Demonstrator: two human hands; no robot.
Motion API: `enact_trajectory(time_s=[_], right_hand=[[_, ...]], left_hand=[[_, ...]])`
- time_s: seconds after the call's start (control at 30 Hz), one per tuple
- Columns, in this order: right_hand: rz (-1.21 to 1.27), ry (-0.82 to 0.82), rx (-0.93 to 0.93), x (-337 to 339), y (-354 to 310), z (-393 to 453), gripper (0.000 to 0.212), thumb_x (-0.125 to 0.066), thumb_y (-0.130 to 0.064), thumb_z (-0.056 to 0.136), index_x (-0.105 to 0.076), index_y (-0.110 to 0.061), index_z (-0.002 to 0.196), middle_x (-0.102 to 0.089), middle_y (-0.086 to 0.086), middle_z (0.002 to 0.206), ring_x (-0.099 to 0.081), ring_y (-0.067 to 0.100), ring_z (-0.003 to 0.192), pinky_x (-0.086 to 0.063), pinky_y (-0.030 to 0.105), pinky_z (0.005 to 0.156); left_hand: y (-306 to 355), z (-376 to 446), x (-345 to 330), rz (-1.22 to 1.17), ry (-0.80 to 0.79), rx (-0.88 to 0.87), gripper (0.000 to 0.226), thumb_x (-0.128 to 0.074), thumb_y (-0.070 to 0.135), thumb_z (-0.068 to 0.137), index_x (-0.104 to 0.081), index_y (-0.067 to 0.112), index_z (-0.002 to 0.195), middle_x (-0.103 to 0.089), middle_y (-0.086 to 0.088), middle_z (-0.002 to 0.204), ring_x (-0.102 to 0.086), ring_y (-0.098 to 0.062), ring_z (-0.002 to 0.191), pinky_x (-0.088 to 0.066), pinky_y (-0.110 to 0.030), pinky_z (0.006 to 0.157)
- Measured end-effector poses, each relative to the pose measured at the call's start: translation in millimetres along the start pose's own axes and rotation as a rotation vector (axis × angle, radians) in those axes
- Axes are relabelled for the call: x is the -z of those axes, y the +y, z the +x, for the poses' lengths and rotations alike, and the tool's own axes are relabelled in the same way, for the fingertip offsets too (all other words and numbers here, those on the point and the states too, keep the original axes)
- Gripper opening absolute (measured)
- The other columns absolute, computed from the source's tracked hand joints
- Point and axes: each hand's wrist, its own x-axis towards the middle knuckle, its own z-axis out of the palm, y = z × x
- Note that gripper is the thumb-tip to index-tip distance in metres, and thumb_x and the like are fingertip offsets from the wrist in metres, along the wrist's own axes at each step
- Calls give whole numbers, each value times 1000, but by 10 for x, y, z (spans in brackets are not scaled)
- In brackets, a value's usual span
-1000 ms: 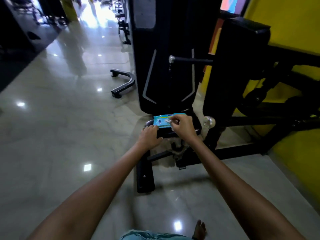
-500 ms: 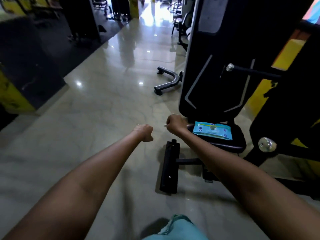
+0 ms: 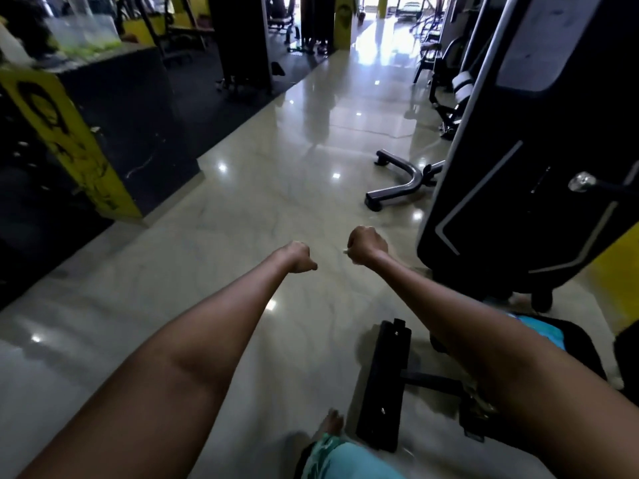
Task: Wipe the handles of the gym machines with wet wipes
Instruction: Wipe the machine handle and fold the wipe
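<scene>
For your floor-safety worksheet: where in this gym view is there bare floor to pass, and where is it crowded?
Free: the glossy floor ahead of both fists, between the yellow-edged counter on the left and the black machine on the right, running to the far doorway. Crowded: the right side, where the curved foot, the flat foot and the seat with the wipes pack stand.

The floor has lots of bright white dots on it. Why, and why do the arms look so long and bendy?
Head view: the floor is glossy, so it mirrors lamps as small glare spots, with a washed-out patch near the far doorway. Head view: the wide-angle lens stretches the near forearms, so the left hand and right hand look tiny. Edges look slightly blurred.
</scene>
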Motion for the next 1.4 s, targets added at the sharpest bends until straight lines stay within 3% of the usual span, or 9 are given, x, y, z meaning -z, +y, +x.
enact_trajectory(time_s=[0.37, 0.6, 0.83, 0.97, 1.2, 1.33, 1.4], right_hand=[[-30, 4, -161, 428, 367, 1778, 17, -68, -9, 75, -69, -9, 91, -69, 9, 92, -67, 24, 83, -44, 23, 61], [-45, 61, -286, 676, 765, 2577, 13, -69, -13, 74, -70, -10, 87, -70, 8, 88, -68, 24, 79, -48, 24, 59], [2, 172, -499, 962, 1255, 3263, 13, -66, -17, 81, -68, -8, 90, -68, 8, 92, -66, 23, 84, -55, 31, 69], [82, 237, -640, 1260, 1505, 3474, 15, -70, -19, 81, -65, -9, 90, -65, 5, 87, -65, 21, 84, -48, 26, 62], [170, 428, -880, 1695, 1983, 3436, 31, -67, -18, 84, -55, -8, 58, -59, 7, 60, -60, 22, 60, -48, 29, 59], [177, 513, -951, 2044, 2350, 3229, 48, -67, -18, 86, -41, -12, 46, -40, 2, 47, -39, 14, 45, -43, 31, 58], [126, 538, -1000, 2243, 2522, 3162, 39, -62, -12, 87, -47, -8, 51, -39, 2, 52, -37, 15, 50, -36, 29, 55]], left_hand=[[393, 1928, 910, 167, -92, -176, 45, -54, 35, 94, -57, 1, 124, -54, -14, 131, -50, -29, 120, -43, -32, 93], [880, 2897, 1247, 224, -138, -375, 45, -53, 33, 95, -56, 1, 126, -55, -13, 132, -50, -29, 121, -40, -30, 93], [1572, 4042, 1547, 405, -161, -657, 41, -54, 32, 94, -60, 0, 120, -57, -15, 128, -51, -30, 118, -41, -32, 93], [2060, 4441, 1832, 498, -173, -852, 41, -52, 30, 95, -56, 0, 125, -54, -16, 131, -49, -30, 121, -39, -33, 95], [3016, 4876, 2009, 570, -206, -1159, 38, -51, 27, 96, -61, -8, 109, -61, -23, 115, -56, -33, 107, -42, -33, 86], [3640, 4860, 1936, 595, -271, -1304, 33, -53, 25, 96, -61, -4, 110, -60, -20, 116, -56, -32, 106, -44, -34, 86], [4003, 4863, 1923, 592, -290, -1361, 32, -53, 26, 95, -62, 0, 110, -60, -17, 115, -57, -28, 101, -44, -32, 81]])
